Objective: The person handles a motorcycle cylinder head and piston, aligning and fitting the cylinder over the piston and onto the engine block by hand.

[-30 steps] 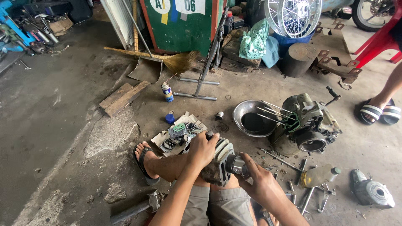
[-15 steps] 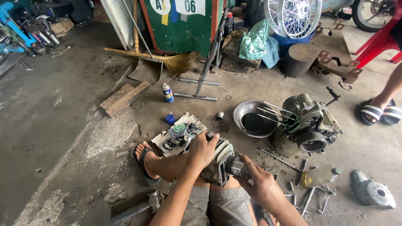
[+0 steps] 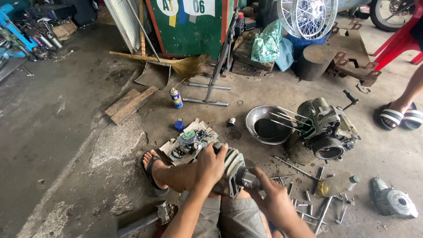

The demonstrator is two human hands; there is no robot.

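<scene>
Far left, two wooden boards (image 3: 128, 104) lie side by side on the concrete, one spray can (image 3: 176, 97) upright just beyond them and one small blue cap (image 3: 178, 125) nearer the person. One flattened piece of cardboard (image 3: 187, 143) holds a heap of small parts, too jumbled to count. One sandalled foot (image 3: 154, 172) is planted just left of it.

Centre now: two hands on one finned engine cylinder (image 3: 231, 169), held over the person's lap. The left hand (image 3: 210, 165) is clamped over the top of its fins, fingers curled round. The right hand (image 3: 269, 198) is closed around a grey round piece (image 3: 249, 178) at the cylinder's lower right end. The cylinder's long axis runs from upper left to lower right, bore end pointing toward the right hand.

Moving right: one metal bowl (image 3: 266, 124), one engine block (image 3: 328, 130) beside it with its studs reaching over the bowl. Loose bolts and rods are scattered below, one plastic bottle (image 3: 335, 185) on its side, one round engine cover (image 3: 393, 202) far right. Up top right, another person's sandalled foot (image 3: 398, 115).
</scene>
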